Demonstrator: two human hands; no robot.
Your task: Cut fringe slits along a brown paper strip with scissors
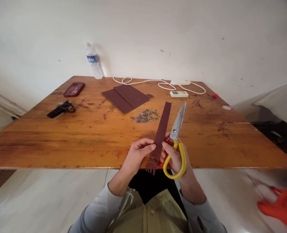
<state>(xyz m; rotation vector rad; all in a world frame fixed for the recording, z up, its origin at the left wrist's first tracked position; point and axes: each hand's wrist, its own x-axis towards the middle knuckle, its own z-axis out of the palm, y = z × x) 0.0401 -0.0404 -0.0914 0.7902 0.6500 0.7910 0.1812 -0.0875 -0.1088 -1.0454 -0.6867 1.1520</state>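
Note:
My left hand (pixel 140 152) pinches the left edge of a long dark brown strip (pixel 163 122), which looks like sandpaper or stiff card. Its near end is cut into curled, fringed strands. On the strip's other edge, my right hand (pixel 174 155) grips with thumb and fingers. Scissors (pixel 179 121) with yellow and red handles also rest in that hand, their blades together and pointing away from me. Beyond the hands lies a small heap of brown and pale shreds (pixel 145 116). Two flat brown sheets (pixel 126 97) overlap behind it.
At the back of the wooden table (pixel 60 139) stand a water bottle (pixel 93 61) and a power strip (pixel 180 82) with a white cord. A remote control (pixel 179 94) lies near them. To the left are a phone (pixel 74 89) and a black hair clip (pixel 60 109).

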